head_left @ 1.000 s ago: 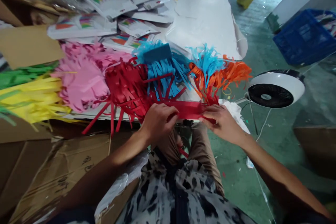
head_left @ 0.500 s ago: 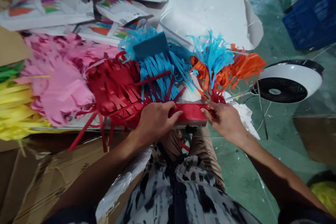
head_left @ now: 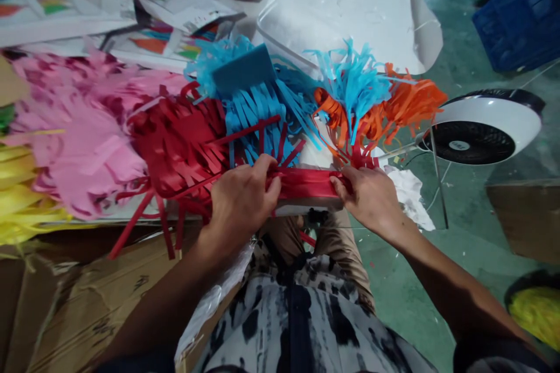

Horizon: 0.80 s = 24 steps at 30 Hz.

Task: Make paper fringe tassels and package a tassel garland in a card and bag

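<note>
A folded strip of red fringed paper [head_left: 306,182] lies along the near edge of the table, and both hands grip it. My left hand [head_left: 242,198] is closed on its left end, fingers curled over the top. My right hand [head_left: 367,195] pinches its right end. Just behind lie a heap of red fringe [head_left: 175,140], a bundle of blue fringe [head_left: 258,105], and orange fringe [head_left: 402,108] mixed with light blue fringe [head_left: 354,78].
Pink fringe [head_left: 79,128] and yellow fringe [head_left: 21,186] fill the left of the table. Printed packets [head_left: 65,17] and white sheet [head_left: 341,6] lie further back. A white fan [head_left: 481,128] stands on the green floor at right, a blue crate [head_left: 520,17] beyond it. Cardboard [head_left: 87,297] sits lower left.
The view has tilted down and closer to the table. Both hands have shifted slightly left along the red strip and tightened on it, bunching it narrower.
</note>
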### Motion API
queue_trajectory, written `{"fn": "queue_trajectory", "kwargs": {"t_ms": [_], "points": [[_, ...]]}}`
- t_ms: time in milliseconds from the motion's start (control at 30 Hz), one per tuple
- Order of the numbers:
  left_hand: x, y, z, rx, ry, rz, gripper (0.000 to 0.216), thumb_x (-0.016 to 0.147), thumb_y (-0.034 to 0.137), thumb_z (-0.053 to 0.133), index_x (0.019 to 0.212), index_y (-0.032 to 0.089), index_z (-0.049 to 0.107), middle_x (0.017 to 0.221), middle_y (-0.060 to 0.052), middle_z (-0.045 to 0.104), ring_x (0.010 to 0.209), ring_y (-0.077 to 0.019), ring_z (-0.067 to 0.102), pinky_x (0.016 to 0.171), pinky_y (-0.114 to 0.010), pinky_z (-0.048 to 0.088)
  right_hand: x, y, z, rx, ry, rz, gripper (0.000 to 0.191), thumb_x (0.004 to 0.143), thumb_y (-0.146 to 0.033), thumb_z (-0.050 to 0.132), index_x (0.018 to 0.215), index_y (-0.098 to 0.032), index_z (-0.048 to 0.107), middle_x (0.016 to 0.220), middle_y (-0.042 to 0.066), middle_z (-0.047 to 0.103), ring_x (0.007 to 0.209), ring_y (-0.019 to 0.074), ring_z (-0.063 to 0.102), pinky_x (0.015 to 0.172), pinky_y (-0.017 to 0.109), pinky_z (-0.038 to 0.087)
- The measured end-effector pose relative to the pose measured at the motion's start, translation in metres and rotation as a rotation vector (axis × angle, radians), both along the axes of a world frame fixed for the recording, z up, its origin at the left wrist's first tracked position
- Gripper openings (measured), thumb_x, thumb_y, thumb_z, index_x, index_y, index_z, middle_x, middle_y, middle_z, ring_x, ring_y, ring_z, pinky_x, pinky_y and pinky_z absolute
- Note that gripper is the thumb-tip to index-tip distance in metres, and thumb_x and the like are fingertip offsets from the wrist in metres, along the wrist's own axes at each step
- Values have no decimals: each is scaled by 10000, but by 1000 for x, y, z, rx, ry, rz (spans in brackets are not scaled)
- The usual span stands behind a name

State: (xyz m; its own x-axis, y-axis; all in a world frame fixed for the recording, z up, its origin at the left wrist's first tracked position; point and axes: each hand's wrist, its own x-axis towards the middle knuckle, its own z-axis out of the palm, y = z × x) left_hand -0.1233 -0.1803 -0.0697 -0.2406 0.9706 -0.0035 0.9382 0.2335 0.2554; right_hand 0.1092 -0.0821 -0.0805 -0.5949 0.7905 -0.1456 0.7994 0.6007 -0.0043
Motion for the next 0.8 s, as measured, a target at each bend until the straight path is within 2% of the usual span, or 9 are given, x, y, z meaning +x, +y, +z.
{"fn": "queue_trajectory", "kwargs": {"t_ms": [167,267,333,400,467,500,633,733,800], "points": [[-31,2,10,-47,-142,-63,221,912,452,695,1062,296,742,736,31,754,661,-197,700,615,-294,475,0,2,-1,3,0,24,386,1051,-467,468,931,-189,707,770,105,756,692,247,683,660,341,335],[-36,2,17,179,0,-28,215,939,427,686,1080,275,745,895,-20,790,861,-246,727,757,-367,531,0,2,-1,-6,4,18,364,1053,-436,466,975,-186,717,787,109,769,705,256,698,659,346,343],[-26,-1,17,360,65,-89,200,979,358,644,1118,251,739,1032,-54,798,996,-270,716,867,-426,534,1,1,0,-12,10,13,349,1054,-419,464,1045,-187,725,798,105,776,720,262,708,660,348,350],[-6,-6,11,441,31,-288,203,1009,301,605,1144,227,738,1103,-66,797,1042,-260,711,928,-443,529,0,1,0,-12,15,10,351,1058,-402,452,1094,-188,728,813,104,784,736,265,716,663,348,358],[18,-13,-3,403,-31,-507,230,1030,288,588,1197,222,732,1173,-62,794,1090,-241,713,993,-434,523,0,0,-1,-3,14,9,362,1060,-390,440,1082,-185,737,819,110,788,744,267,719,676,352,369],[28,-16,-10,387,-38,-569,248,1040,293,578,1226,224,727,1229,-62,783,1158,-240,703,1054,-436,504,-1,0,-2,6,14,10,363,1059,-383,438,1092,-184,739,820,113,790,746,268,719,684,355,373],[47,-22,-34,309,-20,-577,399,1038,389,581,1349,157,677,1409,-132,699,1318,-303,634,1129,-469,480,-3,-3,-2,47,32,23,351,1057,-355,449,1223,-187,708,813,108,789,750,267,710,720,367,376],[45,-21,-37,289,-20,-574,426,1037,414,576,1350,143,674,1388,-144,707,1283,-319,649,1094,-480,507,-1,-8,3,117,46,32,351,1061,-374,452,1129,-155,718,852,138,785,823,291,700,765,398,379],[43,-20,-35,295,-11,-577,407,1039,414,571,1336,160,682,1369,-133,717,1267,-315,656,1076,-481,517,5,-15,8,222,106,53,342,1053,-377,480,1136,-142,713,1025,170,792,982,329,688,823,429,382]]}}
